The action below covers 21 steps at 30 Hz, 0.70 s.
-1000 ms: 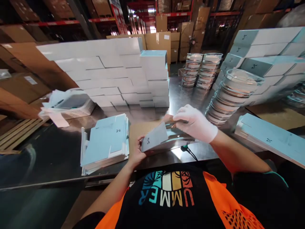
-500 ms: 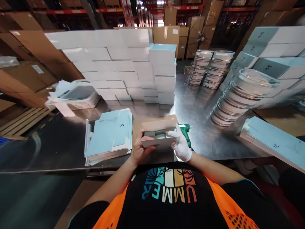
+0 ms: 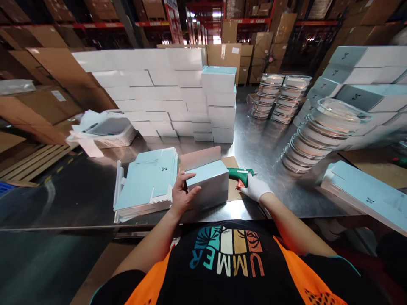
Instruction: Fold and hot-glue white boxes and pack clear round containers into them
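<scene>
A light blue and white carton [image 3: 208, 186] stands at the table's front edge with one long flap [image 3: 200, 159] raised behind it. My bare left hand [image 3: 183, 192] grips its left end, thumb and fingers on either side of the corner. My right hand [image 3: 256, 188], in a white glove, is wrapped round a green hot glue gun [image 3: 239, 173] with an orange trigger. The gun lies just right of the carton, its metal nozzle pointing right. Beneath both is a piece of brown cardboard [image 3: 233, 195]. The carton's inside is hidden from me.
Flat blue cartons [image 3: 146, 180] are piled to the left, with a white basket [image 3: 117, 135] beyond. White boxes [image 3: 159, 93] form a wall behind. Stacked clear round containers [image 3: 311, 137] stand right, near more boxes [image 3: 359, 93] and another flat pile [image 3: 365, 192].
The carton has been turned so its blue side faces up. My right hand has left the carton and moved right, taking hold of the glue gun. My left hand stays on the carton.
</scene>
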Each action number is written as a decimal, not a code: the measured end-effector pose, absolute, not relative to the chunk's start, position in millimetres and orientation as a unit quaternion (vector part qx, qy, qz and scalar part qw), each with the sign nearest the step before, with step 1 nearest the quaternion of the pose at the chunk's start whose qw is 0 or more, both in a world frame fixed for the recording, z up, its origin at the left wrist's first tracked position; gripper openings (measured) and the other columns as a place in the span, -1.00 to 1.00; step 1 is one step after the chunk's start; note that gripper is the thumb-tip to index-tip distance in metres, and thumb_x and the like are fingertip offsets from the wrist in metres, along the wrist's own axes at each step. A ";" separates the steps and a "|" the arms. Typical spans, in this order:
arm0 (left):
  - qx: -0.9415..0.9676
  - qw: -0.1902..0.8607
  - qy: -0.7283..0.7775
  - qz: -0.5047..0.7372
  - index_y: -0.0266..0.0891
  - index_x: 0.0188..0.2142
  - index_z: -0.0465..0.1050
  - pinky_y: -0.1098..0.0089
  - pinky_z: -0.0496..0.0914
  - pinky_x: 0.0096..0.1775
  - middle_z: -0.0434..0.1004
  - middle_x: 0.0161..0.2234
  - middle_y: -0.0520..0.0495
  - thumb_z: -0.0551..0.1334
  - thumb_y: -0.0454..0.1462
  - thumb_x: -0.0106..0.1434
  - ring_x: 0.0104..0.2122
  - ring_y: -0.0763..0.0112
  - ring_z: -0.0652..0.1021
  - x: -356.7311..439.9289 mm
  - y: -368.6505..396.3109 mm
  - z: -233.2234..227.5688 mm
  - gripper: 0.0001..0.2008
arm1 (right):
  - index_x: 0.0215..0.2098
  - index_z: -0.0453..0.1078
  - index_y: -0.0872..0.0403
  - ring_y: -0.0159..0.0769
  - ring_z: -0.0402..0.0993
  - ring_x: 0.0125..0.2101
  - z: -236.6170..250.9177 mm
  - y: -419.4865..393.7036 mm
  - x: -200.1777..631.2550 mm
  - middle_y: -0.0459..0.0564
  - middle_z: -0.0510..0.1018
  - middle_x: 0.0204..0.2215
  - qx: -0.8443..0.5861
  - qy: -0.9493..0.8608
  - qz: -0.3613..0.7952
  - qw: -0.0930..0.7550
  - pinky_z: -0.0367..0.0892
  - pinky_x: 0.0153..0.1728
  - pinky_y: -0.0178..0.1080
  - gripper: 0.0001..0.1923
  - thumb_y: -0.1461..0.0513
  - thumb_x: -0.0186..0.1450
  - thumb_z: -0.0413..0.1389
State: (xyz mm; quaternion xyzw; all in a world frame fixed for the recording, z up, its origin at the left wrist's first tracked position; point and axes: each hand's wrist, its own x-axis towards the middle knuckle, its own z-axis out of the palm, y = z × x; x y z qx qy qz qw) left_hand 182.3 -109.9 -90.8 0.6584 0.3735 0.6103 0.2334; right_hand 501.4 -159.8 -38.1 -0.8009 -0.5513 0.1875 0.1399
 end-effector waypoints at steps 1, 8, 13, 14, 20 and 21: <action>0.642 0.233 0.378 0.625 -0.14 -0.07 0.68 0.13 0.49 0.14 0.66 -0.12 -0.14 0.48 0.33 0.19 0.04 0.05 0.61 183.2 -109.1 -84.7 -0.35 | 0.33 0.43 0.21 0.26 0.72 0.00 -41.8 -160.5 505.4 0.35 0.73 -0.06 -0.805 -0.535 0.217 0.135 0.56 0.06 0.08 -0.25 0.15 0.23 0.42; 0.599 0.257 0.402 0.643 -0.16 -0.06 0.67 0.24 0.47 -0.12 0.67 -0.19 -0.11 0.42 0.39 0.20 -0.21 0.18 0.59 185.7 -114.0 -49.6 -0.28 | 0.19 0.49 0.07 0.01 0.72 -0.15 -49.2 -171.8 513.6 0.08 0.75 -0.16 -0.750 -0.508 0.178 0.385 0.65 -0.08 -0.03 -0.41 0.15 0.19 0.24; 0.613 0.276 0.390 0.629 -0.16 -0.04 0.66 0.21 0.51 -0.06 0.68 -0.16 -0.12 0.44 0.37 0.21 -0.16 0.15 0.62 192.2 -118.5 -42.9 -0.29 | 0.09 0.57 0.00 0.05 0.72 0.06 -27.7 -189.8 505.5 0.13 0.76 0.03 -0.587 -0.581 0.095 0.557 0.61 0.16 0.10 -0.55 0.04 0.29 0.16; 0.621 0.277 0.383 0.624 -0.16 -0.03 0.66 0.21 0.51 -0.05 0.68 -0.15 -0.12 0.44 0.35 0.22 -0.15 0.15 0.63 195.1 -118.8 -43.7 -0.32 | 0.07 0.58 -0.03 0.02 0.72 0.04 -21.8 -193.9 501.8 0.09 0.77 0.02 -0.566 -0.607 0.102 0.549 0.62 0.13 0.09 -0.59 0.06 0.31 0.14; 0.671 0.273 0.335 0.603 -0.13 -0.01 0.67 0.17 0.54 0.06 0.65 -0.04 -0.17 0.50 0.23 0.26 -0.02 0.09 0.66 217.7 -118.3 -58.1 -0.43 | -0.44 0.52 -0.03 -0.08 0.61 -0.39 7.2 -206.7 459.0 0.03 0.64 -0.46 -0.549 -0.720 0.033 0.423 0.54 -0.25 -0.07 -0.86 0.11 0.21 0.28; 0.675 0.273 0.329 0.601 -0.13 -0.01 0.67 0.15 0.55 0.07 0.65 -0.04 -0.18 0.50 0.22 0.26 0.00 0.08 0.66 220.7 -118.1 -60.3 -0.44 | -0.44 0.51 -0.02 -0.07 0.60 -0.39 9.6 -205.7 452.0 0.04 0.63 -0.47 -0.545 -0.736 0.017 0.401 0.52 -0.28 -0.09 -0.86 0.10 0.20 0.28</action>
